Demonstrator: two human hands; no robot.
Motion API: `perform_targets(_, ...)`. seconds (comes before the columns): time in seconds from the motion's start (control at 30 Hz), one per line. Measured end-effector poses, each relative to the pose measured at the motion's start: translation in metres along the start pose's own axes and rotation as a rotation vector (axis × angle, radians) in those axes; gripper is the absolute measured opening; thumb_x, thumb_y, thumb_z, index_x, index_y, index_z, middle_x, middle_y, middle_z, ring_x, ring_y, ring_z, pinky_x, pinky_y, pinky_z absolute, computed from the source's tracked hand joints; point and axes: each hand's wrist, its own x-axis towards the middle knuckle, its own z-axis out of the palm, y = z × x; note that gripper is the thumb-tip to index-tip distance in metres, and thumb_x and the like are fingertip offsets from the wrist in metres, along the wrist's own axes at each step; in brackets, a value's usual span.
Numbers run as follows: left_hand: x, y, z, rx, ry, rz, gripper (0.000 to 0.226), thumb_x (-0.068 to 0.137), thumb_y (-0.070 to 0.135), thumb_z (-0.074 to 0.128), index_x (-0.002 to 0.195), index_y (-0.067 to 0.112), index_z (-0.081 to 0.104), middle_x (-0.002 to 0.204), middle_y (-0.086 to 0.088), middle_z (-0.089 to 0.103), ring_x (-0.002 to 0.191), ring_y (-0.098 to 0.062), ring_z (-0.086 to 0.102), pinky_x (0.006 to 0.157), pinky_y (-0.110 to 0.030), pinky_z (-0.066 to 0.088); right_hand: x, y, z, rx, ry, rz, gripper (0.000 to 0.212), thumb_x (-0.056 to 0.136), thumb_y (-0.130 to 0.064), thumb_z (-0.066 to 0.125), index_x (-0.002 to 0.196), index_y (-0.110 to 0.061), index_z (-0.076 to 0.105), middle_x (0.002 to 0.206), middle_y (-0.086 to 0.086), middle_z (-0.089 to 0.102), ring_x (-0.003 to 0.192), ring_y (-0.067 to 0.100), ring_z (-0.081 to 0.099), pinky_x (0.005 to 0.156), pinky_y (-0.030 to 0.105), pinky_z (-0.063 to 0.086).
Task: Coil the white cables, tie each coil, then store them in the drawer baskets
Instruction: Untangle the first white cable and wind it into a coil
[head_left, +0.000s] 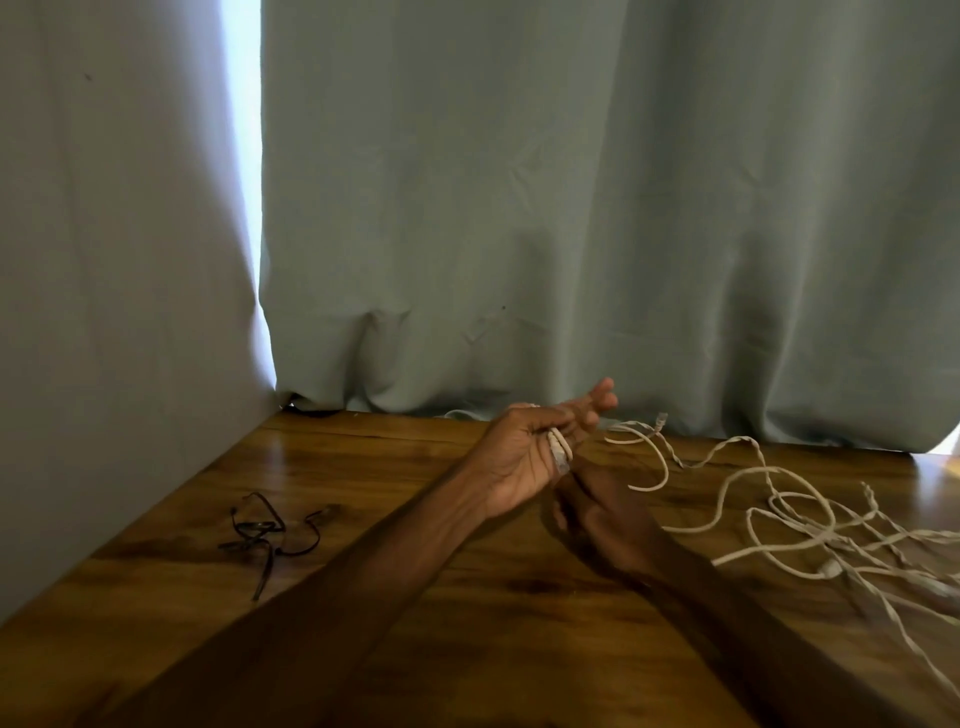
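Black ties (265, 530) lie far left on the table (415, 597), well apart from the work. Next I've got the left hand (519, 462), thumb clamped over the small white coil (560, 451) wound across its straight fingers. Just below, the right hand (592, 514) reaches up to the coil, grip lost in shadow, can't tell, and the loose cable (666, 467) runs off rightward, so the right hand looks nearer to feed it.

Table (467, 597): curtain (571, 208) behind, wall (104, 260) at left. Ties (265, 535) on table, left side, well apart from hands. Cables (795, 519) sprawl on table, right side. Left hand (519, 457) over mid-table, coil (560, 449) round it; right hand (597, 514) just before it, lower.
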Motion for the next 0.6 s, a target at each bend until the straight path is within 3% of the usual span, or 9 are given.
perform_targets(0.1,0.002,0.005,-0.005,0.002,0.093,0.085,0.036,0.097,-0.014,0.034,0.131,-0.023,0.046,0.141,-0.03,0.056,0.129,-0.034,0.06,0.107,-0.036,0.05,0.007,-0.006,0.008,-0.09,-0.036,-0.038,0.031,0.111,-0.033,0.038,0.09,-0.027,0.06,0.071,0.002,0.068,0.061,0.015,0.064,0.06,0.033,0.051)
perform_targets(0.3,0.003,0.017,-0.021,0.111,0.257,0.192,0.037,0.096,-0.019,0.03,0.131,-0.029,0.038,0.137,-0.035,0.057,0.129,-0.041,0.059,0.101,-0.04,0.055,0.006,-0.008,0.007,-0.191,-0.131,-0.03,0.028,0.108,-0.034,0.047,0.089,-0.032,0.068,0.07,-0.021,0.067,0.064,0.0,0.064,0.062,0.021,0.045)
perform_targets(0.43,-0.001,0.019,-0.029,0.229,0.348,0.225,0.05,0.097,-0.021,0.029,0.146,-0.015,0.02,0.142,-0.034,0.051,0.125,-0.043,0.059,0.106,-0.043,0.05,0.005,-0.01,0.002,-0.251,-0.127,-0.071,0.028,0.104,-0.039,0.054,0.08,-0.031,0.064,0.062,-0.012,0.061,0.059,0.004,0.057,0.056,0.019,0.038)
perform_targets(0.6,0.001,0.018,-0.046,0.351,0.431,0.234,0.061,0.098,-0.021,0.03,0.153,-0.007,0.007,0.149,-0.033,0.045,0.131,-0.044,0.056,0.107,-0.044,0.048,0.002,-0.017,-0.002,-0.282,-0.163,-0.153,0.031,0.104,-0.033,0.057,0.074,-0.031,0.067,0.057,-0.018,0.058,0.054,0.005,0.051,0.053,0.017,0.033)
